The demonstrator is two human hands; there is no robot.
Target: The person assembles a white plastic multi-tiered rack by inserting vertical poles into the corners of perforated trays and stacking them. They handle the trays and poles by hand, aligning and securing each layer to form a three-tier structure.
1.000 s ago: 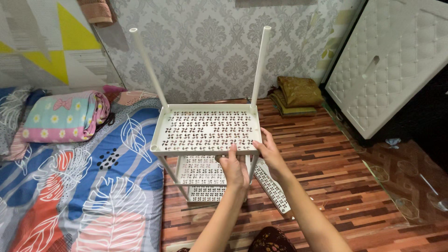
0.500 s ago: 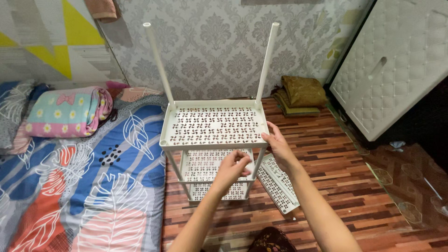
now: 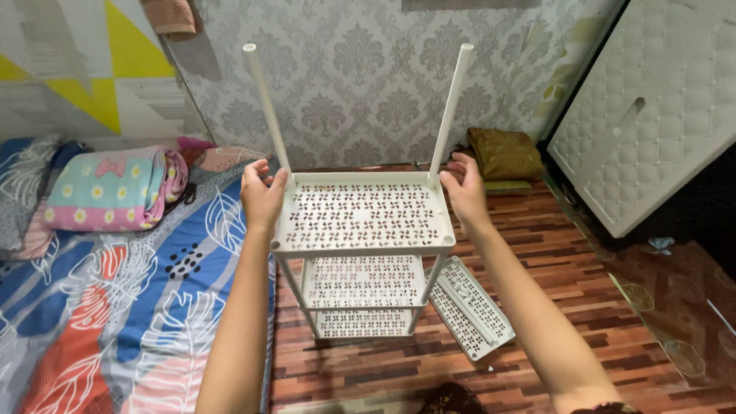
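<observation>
Left hand (image 3: 263, 195) grips the white shelf rack (image 3: 360, 217) at its far left corner, right hand (image 3: 464, 188) the far right; poles rise just beside the fingers.

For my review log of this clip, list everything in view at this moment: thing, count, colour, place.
Shelf rack: one, white, three perforated tiers, standing on the floor at centre.
Poles: two, white, rising from the top tier's far corners.
Loose shelf panel: one, white, perforated, lying on the floor right of the rack.
Mattress: one, blue and orange leaf print, on the left.
Rolled blanket: one, pink and teal with flowers, on the mattress.
Folded cloth: olive-brown stack, by the wall at the rear.
Quilted panel: one, white, leaning at right.
Floor: wood-pattern, reddish brown.
Left hand: at the rack's far left corner.
Right hand: at the far right corner.
</observation>
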